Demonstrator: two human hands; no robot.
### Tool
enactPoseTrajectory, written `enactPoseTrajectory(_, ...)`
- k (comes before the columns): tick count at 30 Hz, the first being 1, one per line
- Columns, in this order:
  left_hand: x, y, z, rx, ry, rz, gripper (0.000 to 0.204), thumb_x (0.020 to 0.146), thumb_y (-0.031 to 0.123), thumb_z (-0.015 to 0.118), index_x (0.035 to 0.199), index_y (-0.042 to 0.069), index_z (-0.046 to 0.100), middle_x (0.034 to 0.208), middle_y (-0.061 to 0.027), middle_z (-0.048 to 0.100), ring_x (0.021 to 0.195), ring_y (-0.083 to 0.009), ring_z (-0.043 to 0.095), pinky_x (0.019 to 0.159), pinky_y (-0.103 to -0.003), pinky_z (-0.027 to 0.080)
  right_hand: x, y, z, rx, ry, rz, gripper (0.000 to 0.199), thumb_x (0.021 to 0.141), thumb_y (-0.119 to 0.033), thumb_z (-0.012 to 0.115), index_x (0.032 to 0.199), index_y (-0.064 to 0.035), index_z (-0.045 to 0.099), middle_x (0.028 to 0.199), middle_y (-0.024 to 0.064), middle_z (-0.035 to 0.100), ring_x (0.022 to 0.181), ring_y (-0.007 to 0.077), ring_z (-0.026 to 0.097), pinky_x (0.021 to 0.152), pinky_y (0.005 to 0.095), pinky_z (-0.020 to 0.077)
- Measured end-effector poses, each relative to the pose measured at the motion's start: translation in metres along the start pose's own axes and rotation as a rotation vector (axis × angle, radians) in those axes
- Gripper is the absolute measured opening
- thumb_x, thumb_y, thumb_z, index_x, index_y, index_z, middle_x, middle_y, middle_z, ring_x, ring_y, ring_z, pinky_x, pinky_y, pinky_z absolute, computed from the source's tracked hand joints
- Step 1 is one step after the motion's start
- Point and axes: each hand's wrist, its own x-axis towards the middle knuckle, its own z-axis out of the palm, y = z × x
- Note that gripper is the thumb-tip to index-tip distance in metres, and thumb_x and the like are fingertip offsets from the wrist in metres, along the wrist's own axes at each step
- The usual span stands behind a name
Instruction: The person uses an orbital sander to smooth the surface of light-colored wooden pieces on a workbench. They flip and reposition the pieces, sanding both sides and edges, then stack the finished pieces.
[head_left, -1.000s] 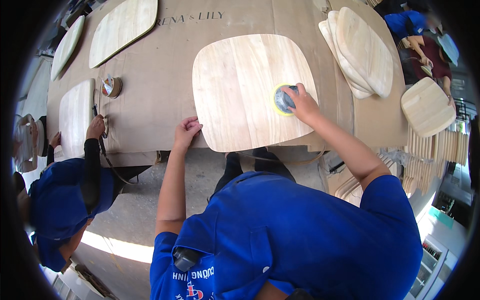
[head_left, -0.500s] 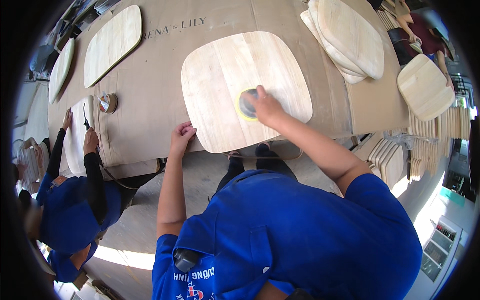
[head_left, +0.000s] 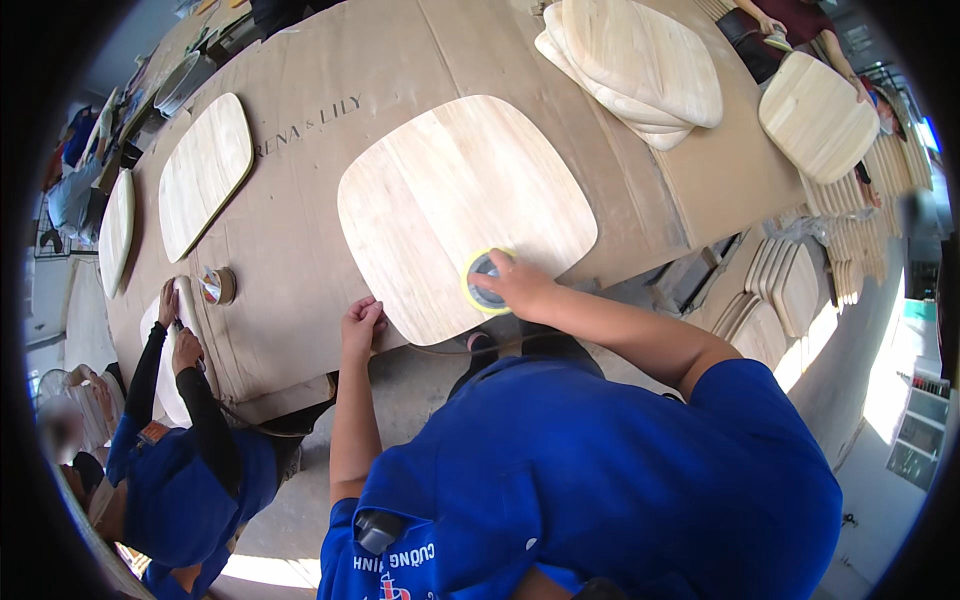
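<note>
A pale wooden board [head_left: 455, 190] with rounded corners lies flat on the brown-covered table, its near edge reaching past the table's edge. In my right hand [head_left: 520, 285] is a round sanding pad [head_left: 481, 279], grey with a yellow rim; the fingers grip its top and press it onto the board near the edge closest to me. At the board's left near edge is my left hand [head_left: 362, 326], its fingers curled together and the fingertips close against the rim. Nothing shows inside that hand.
More boards [head_left: 640, 65] are stacked at the far right; another board [head_left: 207, 175] lies at left. Near it stands a small round tin [head_left: 219, 286]. A co-worker [head_left: 200, 470] in blue works at left with a board. Another person's board [head_left: 820, 118] is far right.
My right hand has brought the sanding pad from the board's middle down to its near edge. The left hand stays by the rim. The whole view has shifted and tilted.
</note>
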Motion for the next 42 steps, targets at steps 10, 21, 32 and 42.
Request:
enactPoseTrajectory(10, 0.0, -0.011, 0.01, 0.014, 0.093, 0.061, 0.023, 0.09, 0.013, 0.066, 0.109, -0.001, 0.064, 0.084, -0.0014, 0.067, 0.071, -0.0085, 0.061, 0.063, -0.022, 0.05, -0.014, 0.129, -0.041, 0.034, 0.064, 0.32, 0.068, 0.077, -0.001, 0.069, 0.133, -0.0322, 0.048, 0.13, 0.015, 0.04, 0.108, 0.0376, 0.057, 0.092, 0.0452, 0.0496)
enactPoseTrajectory(21, -0.052, -0.047, 0.064, 0.389, 0.379, 0.175, 0.046, 0.084, 0.013, 0.072, 0.123, -0.003, 0.054, 0.087, -0.0098, 0.067, 0.074, -0.0158, 0.065, 0.063, -0.029, 0.053, 0.138, 0.196, -0.101, -0.018, 0.085, 0.3, 0.071, 0.076, -0.01, 0.077, 0.134, -0.0306, 0.043, 0.133, 0.0159, 0.041, 0.114, 0.0377, 0.056, 0.095, 0.0441, 0.0496)
enactPoseTrajectory(32, -0.068, -0.061, 0.086, 0.074, 0.513, 0.012, 0.041, 0.085, 0.014, 0.072, 0.118, -0.004, 0.056, 0.081, -0.0103, 0.066, 0.061, -0.0144, 0.063, 0.05, -0.028, 0.05, 0.194, 0.18, -0.122, -0.054, 0.047, 0.25, 0.07, 0.081, -0.008, 0.07, 0.138, -0.0326, 0.039, 0.139, 0.0157, 0.036, 0.115, 0.0361, 0.057, 0.095, 0.0431, 0.0506)
enactPoseTrajectory(42, -0.062, -0.061, 0.09, 0.096, 0.495, -0.108, 0.048, 0.087, 0.021, 0.07, 0.126, 0.003, 0.047, 0.079, -0.0117, 0.065, 0.061, -0.0188, 0.065, 0.051, -0.033, 0.055, 0.031, 0.1, -0.059, -0.109, -0.191, -0.141, 0.065, 0.08, -0.001, 0.061, 0.136, -0.0296, 0.047, 0.127, 0.0178, 0.041, 0.103, 0.0371, 0.058, 0.088, 0.0436, 0.0518)
